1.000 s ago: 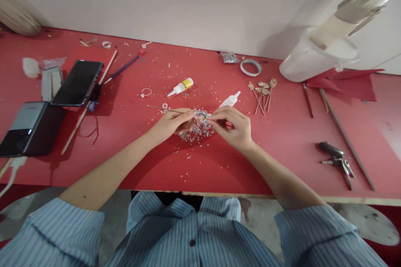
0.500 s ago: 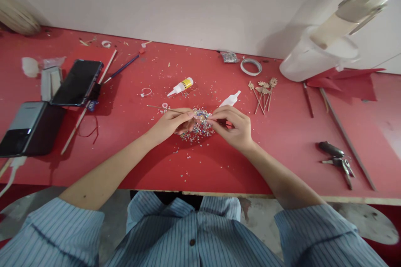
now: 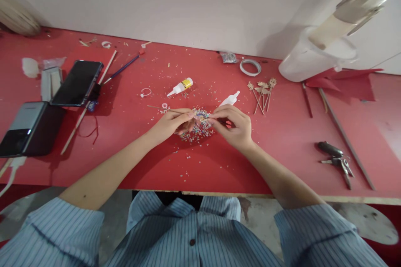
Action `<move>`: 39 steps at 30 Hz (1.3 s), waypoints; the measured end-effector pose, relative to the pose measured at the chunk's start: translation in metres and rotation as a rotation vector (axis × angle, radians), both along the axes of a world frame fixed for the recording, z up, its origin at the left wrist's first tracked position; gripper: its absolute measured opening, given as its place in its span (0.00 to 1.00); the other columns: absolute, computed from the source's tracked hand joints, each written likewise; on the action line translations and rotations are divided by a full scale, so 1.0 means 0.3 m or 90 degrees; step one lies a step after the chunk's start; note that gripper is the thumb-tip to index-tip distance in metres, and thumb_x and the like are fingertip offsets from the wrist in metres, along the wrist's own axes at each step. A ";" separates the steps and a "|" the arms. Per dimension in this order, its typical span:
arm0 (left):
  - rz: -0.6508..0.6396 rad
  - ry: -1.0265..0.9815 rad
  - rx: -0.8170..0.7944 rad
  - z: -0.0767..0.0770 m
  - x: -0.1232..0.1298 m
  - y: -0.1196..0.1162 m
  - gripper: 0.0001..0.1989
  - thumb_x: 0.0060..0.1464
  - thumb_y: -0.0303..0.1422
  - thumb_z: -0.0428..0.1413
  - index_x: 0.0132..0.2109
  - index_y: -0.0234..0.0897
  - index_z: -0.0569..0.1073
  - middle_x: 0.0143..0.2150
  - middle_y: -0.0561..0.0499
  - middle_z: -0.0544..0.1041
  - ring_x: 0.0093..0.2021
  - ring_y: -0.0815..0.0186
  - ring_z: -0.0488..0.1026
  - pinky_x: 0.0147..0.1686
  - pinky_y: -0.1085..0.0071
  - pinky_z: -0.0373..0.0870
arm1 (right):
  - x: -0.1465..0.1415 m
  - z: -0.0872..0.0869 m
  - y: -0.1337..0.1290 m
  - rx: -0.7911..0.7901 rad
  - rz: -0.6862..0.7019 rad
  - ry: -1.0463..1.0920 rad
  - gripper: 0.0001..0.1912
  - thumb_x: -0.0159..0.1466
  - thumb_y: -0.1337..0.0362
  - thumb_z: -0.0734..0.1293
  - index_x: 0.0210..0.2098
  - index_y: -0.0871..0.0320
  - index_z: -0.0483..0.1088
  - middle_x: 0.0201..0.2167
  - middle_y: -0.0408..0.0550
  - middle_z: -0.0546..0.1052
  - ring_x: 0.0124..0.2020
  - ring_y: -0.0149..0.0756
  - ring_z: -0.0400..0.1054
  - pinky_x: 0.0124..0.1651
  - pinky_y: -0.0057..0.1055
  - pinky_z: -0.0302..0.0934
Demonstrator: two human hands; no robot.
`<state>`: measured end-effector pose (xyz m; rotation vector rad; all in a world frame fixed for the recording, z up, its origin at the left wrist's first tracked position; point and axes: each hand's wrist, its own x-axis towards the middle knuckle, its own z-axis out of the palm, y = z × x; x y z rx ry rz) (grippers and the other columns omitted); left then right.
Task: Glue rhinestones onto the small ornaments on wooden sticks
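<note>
My left hand (image 3: 175, 124) pinches a thin stick (image 3: 159, 108) that points out to the left. My right hand (image 3: 233, 124) is closed in a pinch on a thin tool, too small to identify, whose tip meets a small piece by the left fingertips. Below and between both hands lies a pile of shiny multicoloured chips (image 3: 199, 132). Behind the right fingers a white bottle (image 3: 231, 99) lies partly hidden. A white glue bottle with a yellow label (image 3: 181, 86) rests farther back.
On the left are a phone (image 3: 77, 82), a dark box-shaped device (image 3: 34, 129), a paintbrush (image 3: 123, 66) and a long stick. To the right sit a tape roll (image 3: 250, 67), small flower-topped sticks (image 3: 263, 91), a white bucket (image 3: 300, 64), keys (image 3: 336, 160) and a rod (image 3: 347, 139).
My right fingertips have shifted very slightly to the right, away from the left fingertips. My left hand has hardly moved.
</note>
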<state>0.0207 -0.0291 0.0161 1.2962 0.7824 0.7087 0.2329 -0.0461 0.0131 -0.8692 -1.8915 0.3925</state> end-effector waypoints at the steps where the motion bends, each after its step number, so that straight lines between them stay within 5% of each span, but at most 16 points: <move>1: -0.003 -0.004 -0.002 0.000 0.000 0.000 0.14 0.61 0.38 0.50 0.34 0.35 0.75 0.23 0.54 0.70 0.18 0.77 0.60 0.16 0.79 0.55 | 0.000 0.000 0.000 -0.004 -0.006 0.002 0.06 0.58 0.70 0.70 0.35 0.55 0.73 0.31 0.43 0.76 0.32 0.31 0.70 0.34 0.31 0.66; 39: 0.019 0.009 0.016 -0.003 0.002 -0.002 0.16 0.60 0.40 0.51 0.31 0.34 0.73 0.23 0.54 0.70 0.18 0.76 0.60 0.17 0.77 0.56 | -0.004 0.000 -0.003 0.016 -0.006 -0.016 0.04 0.59 0.70 0.69 0.34 0.55 0.73 0.31 0.46 0.76 0.30 0.31 0.70 0.29 0.29 0.67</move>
